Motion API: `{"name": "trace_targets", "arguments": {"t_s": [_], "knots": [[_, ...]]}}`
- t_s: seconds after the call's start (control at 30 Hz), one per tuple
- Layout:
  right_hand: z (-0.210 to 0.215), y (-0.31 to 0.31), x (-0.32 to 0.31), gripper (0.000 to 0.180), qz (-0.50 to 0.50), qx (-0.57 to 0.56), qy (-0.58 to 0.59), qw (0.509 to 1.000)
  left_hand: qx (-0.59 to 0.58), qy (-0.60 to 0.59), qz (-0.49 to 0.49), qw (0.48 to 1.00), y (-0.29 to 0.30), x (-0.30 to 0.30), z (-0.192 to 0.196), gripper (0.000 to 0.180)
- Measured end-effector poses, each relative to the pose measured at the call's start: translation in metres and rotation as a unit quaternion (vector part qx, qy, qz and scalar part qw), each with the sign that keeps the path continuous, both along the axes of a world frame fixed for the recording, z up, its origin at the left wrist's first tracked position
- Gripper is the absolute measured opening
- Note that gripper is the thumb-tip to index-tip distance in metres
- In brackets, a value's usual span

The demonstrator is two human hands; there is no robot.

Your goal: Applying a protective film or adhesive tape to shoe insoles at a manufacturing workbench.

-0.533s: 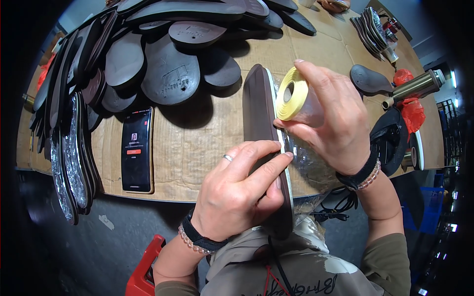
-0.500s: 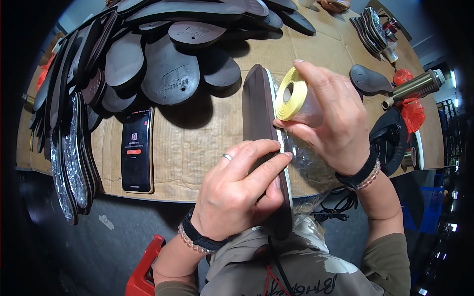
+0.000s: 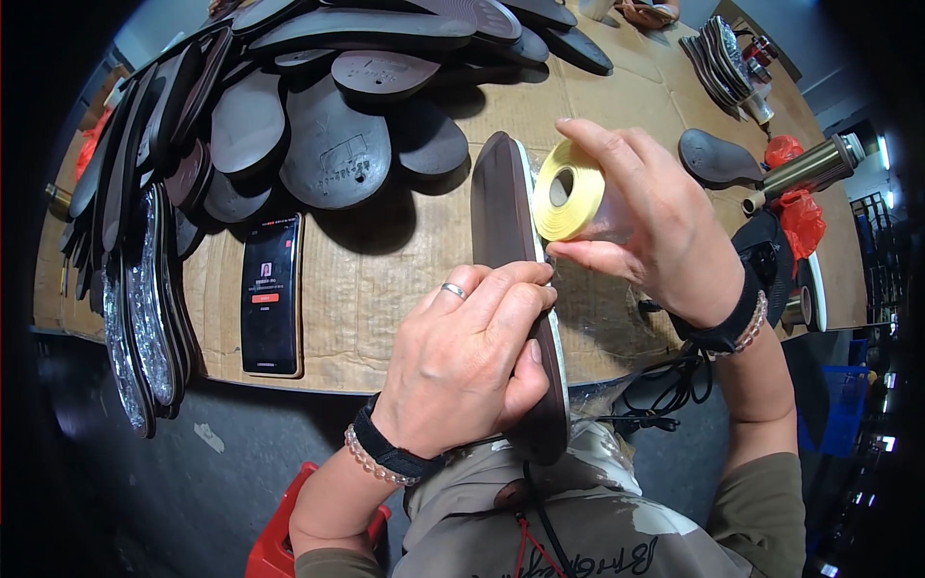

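Note:
A dark brown shoe sole (image 3: 501,207) stands on its edge at the table's front, its near end over my lap. A thin white strip (image 3: 526,173) runs along its right edge. My left hand (image 3: 462,356) is closed around the sole's middle, fingertips pressed on the strip and thumb against the side. My right hand (image 3: 660,226) holds a roll of yellow tape (image 3: 561,225) between thumb and fingers, close against the sole's right edge. Where the tape leaves the roll is hard to make out.
Many dark soles (image 3: 332,144) lie heaped at the back left, some in clear wrap (image 3: 159,289) overhanging the edge. A phone (image 3: 273,299) lies left of my hands. On the right are another sole (image 3: 718,154), a metal cylinder (image 3: 809,169), a red bag (image 3: 802,220) and cables (image 3: 670,395).
My left fingers have shifted up the edge and lie closer together. My right hand has tilted the roll so that more of its flat side shows. The sole has moved slightly.

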State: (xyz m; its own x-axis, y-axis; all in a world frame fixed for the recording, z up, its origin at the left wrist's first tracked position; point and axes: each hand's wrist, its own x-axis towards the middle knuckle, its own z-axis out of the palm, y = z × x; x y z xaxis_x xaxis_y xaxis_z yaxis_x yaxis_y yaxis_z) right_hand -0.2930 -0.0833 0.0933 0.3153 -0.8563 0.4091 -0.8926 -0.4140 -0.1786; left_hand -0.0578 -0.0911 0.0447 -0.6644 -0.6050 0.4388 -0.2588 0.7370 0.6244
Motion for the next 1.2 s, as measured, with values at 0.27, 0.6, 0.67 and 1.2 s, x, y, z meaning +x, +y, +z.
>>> {"name": "trace_targets", "arguments": {"t_s": [0.27,0.6,0.67,1.2], "knots": [[0.001,-0.005,0.004,0.074,-0.005,-0.033,-0.034,0.999,-0.020,-0.012,0.005,1.000,-0.005,0.002,0.003,0.034],[-0.006,-0.011,0.010,0.076,-0.049,-0.079,0.009,0.996,-0.030,-0.006,0.011,0.999,-0.004,0.000,0.001,0.034],[-0.006,-0.011,0.011,0.076,-0.051,-0.077,0.012,0.996,-0.024,-0.007,0.008,1.000,-0.004,0.000,0.001,0.034],[-0.011,-0.014,0.014,0.075,-0.056,-0.071,0.024,0.996,-0.018,0.014,-0.042,0.999,-0.020,0.002,-0.005,0.031]]}}
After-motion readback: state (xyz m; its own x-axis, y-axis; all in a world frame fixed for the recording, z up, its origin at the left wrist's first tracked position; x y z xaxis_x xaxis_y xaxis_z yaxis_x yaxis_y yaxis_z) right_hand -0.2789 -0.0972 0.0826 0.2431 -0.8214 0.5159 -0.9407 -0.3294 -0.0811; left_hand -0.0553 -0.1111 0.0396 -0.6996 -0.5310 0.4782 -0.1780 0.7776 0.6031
